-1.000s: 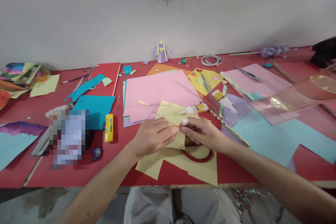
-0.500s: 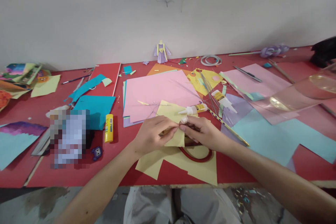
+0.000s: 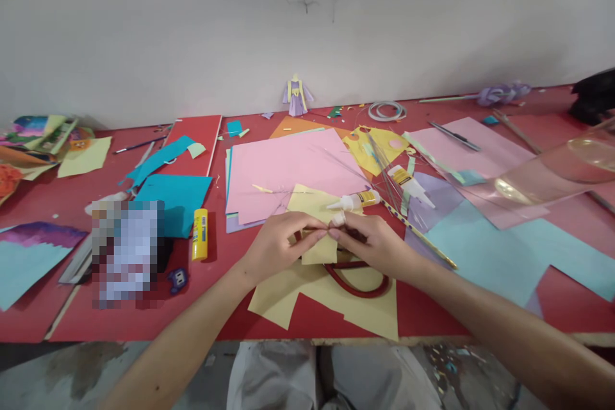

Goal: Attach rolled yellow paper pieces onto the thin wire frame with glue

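Observation:
Over the middle of the table, my left hand (image 3: 281, 242) and my right hand (image 3: 368, 240) meet at the fingertips. Both are closed in a pinch, and whatever lies between the tips is too small to make out. A white wrap covers one finger of my right hand. Behind and below the fingers is a pale yellow paper piece (image 3: 310, 202), partly hidden. A white glue bottle (image 3: 353, 200) with a yellow label lies just beyond my right hand. Under my hands, a red loop-shaped handle (image 3: 368, 293) rests on a cut yellow sheet (image 3: 273, 301).
Pink sheets (image 3: 283, 163) are stacked behind my hands. A yellow glue stick (image 3: 200, 235) and teal paper (image 3: 177, 202) lie left. On the right are another glue bottle (image 3: 408, 184), a patterned pencil (image 3: 423, 240), blue paper (image 3: 475, 246) and a cutter knife (image 3: 454, 136). A paper dress figure (image 3: 296, 96) leans on the wall.
My hands stay pinched together, with slight finger movement. The lower edge of the yellow paper piece behind them appears a little higher. The rest looks the same.

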A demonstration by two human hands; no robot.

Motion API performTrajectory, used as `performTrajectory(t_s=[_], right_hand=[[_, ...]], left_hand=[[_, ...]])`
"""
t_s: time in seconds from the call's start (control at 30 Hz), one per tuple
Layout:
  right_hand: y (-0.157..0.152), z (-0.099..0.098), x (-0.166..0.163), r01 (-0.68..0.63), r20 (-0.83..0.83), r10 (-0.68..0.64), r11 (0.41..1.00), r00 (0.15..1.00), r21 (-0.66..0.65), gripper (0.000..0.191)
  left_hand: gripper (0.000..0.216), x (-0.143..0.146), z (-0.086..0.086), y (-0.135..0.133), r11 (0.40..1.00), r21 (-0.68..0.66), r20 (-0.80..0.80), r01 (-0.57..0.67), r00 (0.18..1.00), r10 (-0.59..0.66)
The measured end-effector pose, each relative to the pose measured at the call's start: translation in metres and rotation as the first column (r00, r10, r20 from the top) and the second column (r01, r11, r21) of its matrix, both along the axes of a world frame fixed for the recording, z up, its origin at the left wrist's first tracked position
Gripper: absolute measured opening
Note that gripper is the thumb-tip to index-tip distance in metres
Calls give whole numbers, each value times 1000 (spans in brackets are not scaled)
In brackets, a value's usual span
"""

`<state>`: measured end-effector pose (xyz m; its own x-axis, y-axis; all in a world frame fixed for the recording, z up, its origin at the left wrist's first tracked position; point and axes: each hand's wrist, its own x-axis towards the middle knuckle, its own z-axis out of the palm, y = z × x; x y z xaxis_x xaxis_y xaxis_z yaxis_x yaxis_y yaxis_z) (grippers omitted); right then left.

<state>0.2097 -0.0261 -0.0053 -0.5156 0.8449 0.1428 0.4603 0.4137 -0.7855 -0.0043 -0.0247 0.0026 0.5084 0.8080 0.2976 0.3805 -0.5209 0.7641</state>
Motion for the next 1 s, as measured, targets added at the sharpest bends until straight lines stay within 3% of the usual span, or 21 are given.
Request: performTrajectory(t_s=[0.17, 0.33, 0.77, 1.0], right_hand=[[0, -5, 2, 7, 82, -17, 993, 996, 118, 26], [-1, -9, 3, -13, 177, -30, 971, 984, 239, 26], [0, -8, 4, 1, 183, -38, 980, 982, 201, 22], [0, -8, 4, 18, 151, -49, 980, 987, 198, 32]], left_hand=[[18, 1, 0, 1, 994, -98, -16, -48, 999, 47], [21, 0, 0, 2, 993, -111, -58, -46, 998, 40], [20, 0, -2, 2, 996, -72, -67, -47, 997, 42], [16, 0, -5, 1, 999, -1, -45, -51, 998, 50]])
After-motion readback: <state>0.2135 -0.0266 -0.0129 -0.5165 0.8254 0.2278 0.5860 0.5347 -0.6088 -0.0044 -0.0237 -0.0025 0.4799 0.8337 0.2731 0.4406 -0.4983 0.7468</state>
